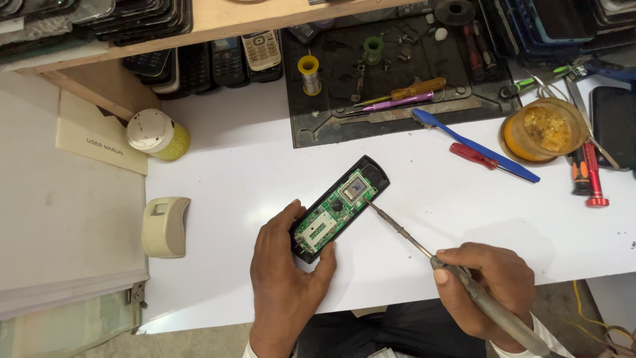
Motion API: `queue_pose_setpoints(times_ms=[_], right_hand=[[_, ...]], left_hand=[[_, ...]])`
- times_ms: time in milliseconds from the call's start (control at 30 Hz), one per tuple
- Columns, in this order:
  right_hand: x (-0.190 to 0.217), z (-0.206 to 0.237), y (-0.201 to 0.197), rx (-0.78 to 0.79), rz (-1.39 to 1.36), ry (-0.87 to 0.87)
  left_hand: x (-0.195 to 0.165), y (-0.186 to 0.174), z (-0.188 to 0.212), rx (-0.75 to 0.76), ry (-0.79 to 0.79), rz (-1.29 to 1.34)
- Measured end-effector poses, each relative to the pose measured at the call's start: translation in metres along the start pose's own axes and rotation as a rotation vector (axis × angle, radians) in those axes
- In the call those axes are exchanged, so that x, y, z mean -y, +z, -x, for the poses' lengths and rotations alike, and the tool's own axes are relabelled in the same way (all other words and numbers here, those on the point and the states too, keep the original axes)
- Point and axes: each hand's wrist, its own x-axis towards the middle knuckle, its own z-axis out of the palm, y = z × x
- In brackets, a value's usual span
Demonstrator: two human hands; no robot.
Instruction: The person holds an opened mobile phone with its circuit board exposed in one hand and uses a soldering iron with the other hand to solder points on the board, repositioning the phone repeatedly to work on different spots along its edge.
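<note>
Near the tabletop's point(232, 166) front edge, the left hand point(286, 278) grips an opened phone point(339, 207), board up; the right hand point(490, 282) clasps a soldering iron point(457, 275), its tip touching the board's right edge, bare white surface around them

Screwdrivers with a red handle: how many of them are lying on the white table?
2. One small red-handled screwdriver lies beside the blue tool, right of the open phone. One red and black screwdriver lies near the amber tub. Others may be hidden among the clutter.
</note>
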Motion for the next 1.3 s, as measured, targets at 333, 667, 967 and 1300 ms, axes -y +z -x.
queue_pose_setpoints(times_ms=[333, 667, 967, 1300], right_hand=[[-0.0013, -0.0028, 0.0010, 0.044, -0.037, -0.007], [-0.0001, -0.0023, 0.0028, 0.007, -0.035, -0.023], [0.0007, -0.0027, 0.0019, 0.009, -0.016, -0.022], [0.0008, -0.0008, -0.0001, -0.001, -0.049, 0.007]], left_hand=[[0.0003, 0.0001, 0.0000, 0.012, -0.035, -0.005], [0.0003, 0.0005, -0.0003, 0.015, -0.027, -0.006], [0.0009, 0.0007, -0.0001, 0.003, -0.001, -0.013], [-0.0004, 0.0012, 0.0002, 0.011, -0.029, -0.014]])
